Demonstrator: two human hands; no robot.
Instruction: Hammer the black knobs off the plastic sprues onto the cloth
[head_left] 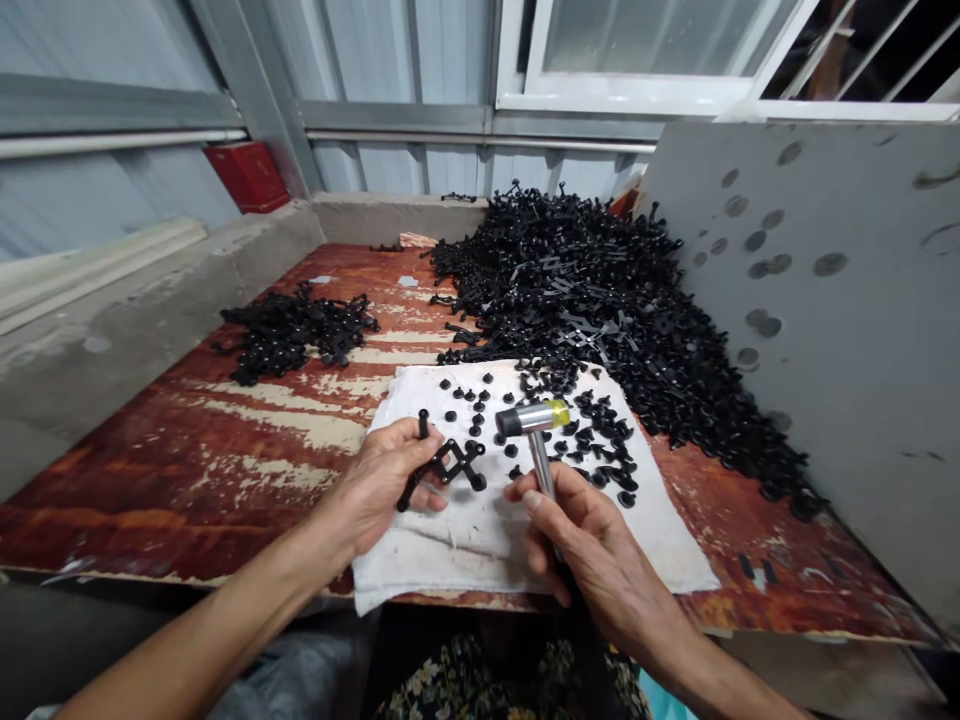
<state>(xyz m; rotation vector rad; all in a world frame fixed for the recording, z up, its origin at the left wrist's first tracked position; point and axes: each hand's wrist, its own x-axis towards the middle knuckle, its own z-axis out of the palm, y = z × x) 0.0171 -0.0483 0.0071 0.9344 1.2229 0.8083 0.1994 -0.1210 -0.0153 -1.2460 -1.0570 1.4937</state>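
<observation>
My left hand [386, 475] pinches a black cross-shaped plastic piece [448, 465] and holds it down on a white cloth [480, 535]. My right hand [581, 535] is closed round the metal handle of a small hammer [534, 420], whose head has a black end and a yellow end. The hammer head hovers just right of and above the cross piece. Several small black round caps [592, 440] lie scattered on the cloth around the hammer.
A large heap of black plastic parts [592, 290] fills the back right of the worn red wooden table [187, 440]. A smaller black pile [292, 330] lies at the left. A grey board [840, 330] leans at the right. A red box [247, 175] sits on the ledge.
</observation>
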